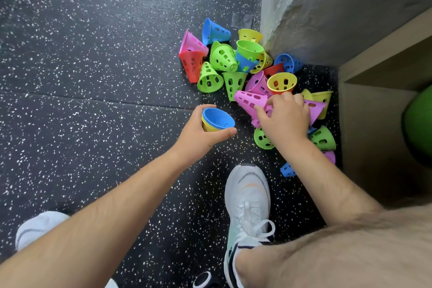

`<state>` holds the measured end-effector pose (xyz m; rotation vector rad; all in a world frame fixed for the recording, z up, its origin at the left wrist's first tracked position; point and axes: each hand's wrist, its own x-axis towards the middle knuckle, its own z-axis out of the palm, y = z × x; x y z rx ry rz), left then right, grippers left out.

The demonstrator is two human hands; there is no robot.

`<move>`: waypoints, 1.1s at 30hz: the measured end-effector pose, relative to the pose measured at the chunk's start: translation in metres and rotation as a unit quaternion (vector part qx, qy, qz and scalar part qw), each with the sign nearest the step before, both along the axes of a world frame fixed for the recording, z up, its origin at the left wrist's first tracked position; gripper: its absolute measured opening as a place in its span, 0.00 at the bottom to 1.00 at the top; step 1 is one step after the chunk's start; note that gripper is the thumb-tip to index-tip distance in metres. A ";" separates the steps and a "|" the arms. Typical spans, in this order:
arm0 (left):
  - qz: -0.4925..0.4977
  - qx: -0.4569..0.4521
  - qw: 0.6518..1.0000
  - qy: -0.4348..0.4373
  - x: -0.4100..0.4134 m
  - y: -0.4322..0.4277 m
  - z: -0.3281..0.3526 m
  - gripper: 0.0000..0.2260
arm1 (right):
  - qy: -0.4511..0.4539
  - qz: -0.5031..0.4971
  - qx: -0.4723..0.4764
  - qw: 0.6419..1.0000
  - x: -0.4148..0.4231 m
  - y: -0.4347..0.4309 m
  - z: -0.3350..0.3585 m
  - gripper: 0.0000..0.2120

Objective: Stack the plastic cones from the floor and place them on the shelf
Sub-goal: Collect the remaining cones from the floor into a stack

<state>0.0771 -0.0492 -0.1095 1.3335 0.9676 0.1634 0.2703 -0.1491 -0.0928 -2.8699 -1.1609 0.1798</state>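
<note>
1. Showing part of a white shoe [37,229] at the lower left edge, on the dark speckled floor [93,54].
2. Gripping a small stack [217,121] in the left hand [201,134]: blue cone nested in a yellow one, mouths up, thumb and fingers curled round it, left of the pile.
3. Facing a loose pile of cones [222,57] on the floor at the wall [315,18] corner: green, red, pink, blue and yellow, mostly tipped over and touching.
4. Resting a second shoe [247,206] flat on the floor below the pile.
5. Reaching into the pile's near side with the right hand [284,119], thumb and fingers closed on a pink cone [250,100] lying on its side.
6. Ending at far right with a wooden shelf [369,124] beside the pile, holding a green ball [418,124], partly cut off.
</note>
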 end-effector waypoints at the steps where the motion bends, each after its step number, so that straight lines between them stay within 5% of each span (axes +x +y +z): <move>1: -0.004 -0.001 1.000 -0.001 0.002 0.000 0.000 0.32 | -0.013 0.005 -0.032 0.999 0.002 0.003 -0.001 0.21; 6: -0.005 -0.017 1.000 0.003 0.005 -0.001 -0.002 0.33 | 0.018 0.005 -0.037 0.999 0.004 0.010 -0.010 0.16; 13: 0.019 -0.035 0.999 0.011 -0.007 0.001 -0.007 0.32 | 0.173 0.018 0.116 0.978 -0.006 0.002 -0.011 0.07; 20: 0.026 -0.025 0.999 0.015 -0.010 0.005 -0.009 0.29 | 0.142 0.124 0.196 0.962 -0.016 -0.001 0.007 0.09; 27: 0.005 -0.006 1.000 0.012 -0.007 -0.001 -0.005 0.28 | 0.093 0.282 0.149 0.943 -0.037 -0.009 0.014 0.07; 33: -0.035 -0.011 0.999 0.019 -0.002 -0.013 -0.006 0.27 | 0.255 0.138 0.140 0.947 -0.047 -0.049 0.004 0.13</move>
